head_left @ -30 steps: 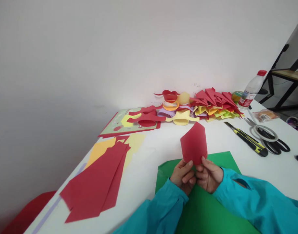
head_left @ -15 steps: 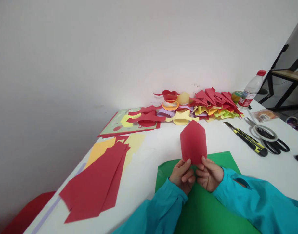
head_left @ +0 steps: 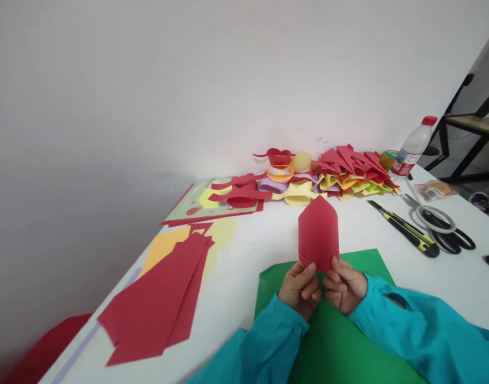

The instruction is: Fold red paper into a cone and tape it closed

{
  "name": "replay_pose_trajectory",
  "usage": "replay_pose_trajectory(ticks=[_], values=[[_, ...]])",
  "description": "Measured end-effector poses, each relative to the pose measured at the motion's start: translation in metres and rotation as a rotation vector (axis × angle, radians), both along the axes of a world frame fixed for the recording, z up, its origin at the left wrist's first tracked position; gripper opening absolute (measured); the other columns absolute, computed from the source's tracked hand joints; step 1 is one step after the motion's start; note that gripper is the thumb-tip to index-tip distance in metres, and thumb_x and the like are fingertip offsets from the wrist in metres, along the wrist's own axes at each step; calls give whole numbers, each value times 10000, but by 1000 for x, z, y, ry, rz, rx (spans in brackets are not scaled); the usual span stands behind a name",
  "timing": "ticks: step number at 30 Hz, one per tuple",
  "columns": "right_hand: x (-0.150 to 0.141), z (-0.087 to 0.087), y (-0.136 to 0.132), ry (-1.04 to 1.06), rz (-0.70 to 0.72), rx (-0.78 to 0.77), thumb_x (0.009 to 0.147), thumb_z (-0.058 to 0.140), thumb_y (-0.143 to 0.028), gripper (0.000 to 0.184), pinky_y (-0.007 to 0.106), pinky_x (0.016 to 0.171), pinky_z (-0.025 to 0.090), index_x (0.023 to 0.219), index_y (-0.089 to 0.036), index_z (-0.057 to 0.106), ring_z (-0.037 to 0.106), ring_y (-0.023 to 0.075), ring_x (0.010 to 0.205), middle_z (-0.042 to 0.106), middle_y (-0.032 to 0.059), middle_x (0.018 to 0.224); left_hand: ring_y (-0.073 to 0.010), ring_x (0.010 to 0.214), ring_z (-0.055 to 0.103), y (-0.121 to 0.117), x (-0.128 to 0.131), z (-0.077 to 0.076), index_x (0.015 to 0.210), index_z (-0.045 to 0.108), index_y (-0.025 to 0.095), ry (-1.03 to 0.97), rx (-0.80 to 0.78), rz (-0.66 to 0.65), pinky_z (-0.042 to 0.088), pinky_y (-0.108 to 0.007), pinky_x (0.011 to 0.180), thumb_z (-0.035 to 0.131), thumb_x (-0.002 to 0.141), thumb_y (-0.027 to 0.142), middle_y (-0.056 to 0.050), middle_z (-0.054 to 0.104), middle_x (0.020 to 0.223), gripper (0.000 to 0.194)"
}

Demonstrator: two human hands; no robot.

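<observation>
A folded red paper (head_left: 318, 232) with a pointed top stands upright between my hands, its sides curving a little. My left hand (head_left: 301, 288) pinches its lower left corner between thumb and fingers. At the lower right corner, my right hand (head_left: 345, 285) has the same kind of pinch. Both hands are over a large green sheet (head_left: 328, 346) lying on the white table (head_left: 228, 298). The back of the red paper is hidden from me.
Cut red paper pieces (head_left: 160, 298) lie at the left. Against the wall are curled paper figures (head_left: 244, 194) and a pile of folded paper (head_left: 352, 165). To the right lie a utility knife (head_left: 406, 229), scissors (head_left: 454, 240), a tape roll (head_left: 435, 218) and a bottle (head_left: 413, 149).
The red paper has bowed more, its sides drawing inward, with the point shifting slightly right. Both hands still pinch its lower corners and have barely moved.
</observation>
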State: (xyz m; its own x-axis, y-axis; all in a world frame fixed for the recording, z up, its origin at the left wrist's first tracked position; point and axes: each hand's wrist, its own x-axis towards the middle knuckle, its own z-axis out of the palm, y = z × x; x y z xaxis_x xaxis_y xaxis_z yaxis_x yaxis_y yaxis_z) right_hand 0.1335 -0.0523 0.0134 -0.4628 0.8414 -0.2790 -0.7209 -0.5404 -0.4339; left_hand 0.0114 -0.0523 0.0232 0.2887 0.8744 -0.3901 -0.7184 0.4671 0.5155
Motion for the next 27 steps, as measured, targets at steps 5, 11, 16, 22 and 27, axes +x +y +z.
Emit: replay_pose_trajectory(ticks=[5, 11, 16, 22, 27], values=[[-3, 3, -2, -67, -10, -16, 536, 818, -404, 418, 139, 332, 225, 542, -147, 488, 250, 5, 355, 414, -102, 416, 39, 266, 291, -1, 1, 2, 746, 616, 123, 12, 7, -37, 342, -114, 290, 878, 424, 262, 28, 677, 624, 438], [-4, 3, -3, -85, -9, -7, 526, 818, -426, 450, 148, 329, 238, 507, -147, 465, 241, 5, 339, 394, -102, 387, 31, 271, 293, 0, -3, -6, 771, 614, 124, -5, 58, -69, 355, -120, 303, 850, 507, 266, 33, 653, 577, 382], [-4, 1, -3, -65, 8, 31, 563, 799, -426, 434, 152, 326, 233, 509, -146, 473, 244, 9, 333, 388, -99, 376, 40, 269, 268, -1, -4, -12, 816, 606, 130, -11, 131, -102, 386, -134, 324, 811, 586, 273, 14, 684, 686, 340], [-2, 1, -1, -50, 17, -31, 579, 785, -446, 414, 156, 341, 239, 584, -148, 498, 253, 1, 342, 444, -100, 460, 48, 290, 271, 2, -3, -3, 820, 598, 127, -51, 22, -42, 368, -113, 309, 825, 558, 238, 19, 689, 757, 364], [-3, 0, -1, -82, -13, -61, 571, 802, -398, 392, 157, 343, 232, 592, -149, 500, 273, 2, 342, 472, -96, 475, 36, 306, 310, 0, -3, 0, 797, 599, 136, -57, 16, -30, 380, -110, 315, 848, 508, 224, 49, 660, 671, 391]])
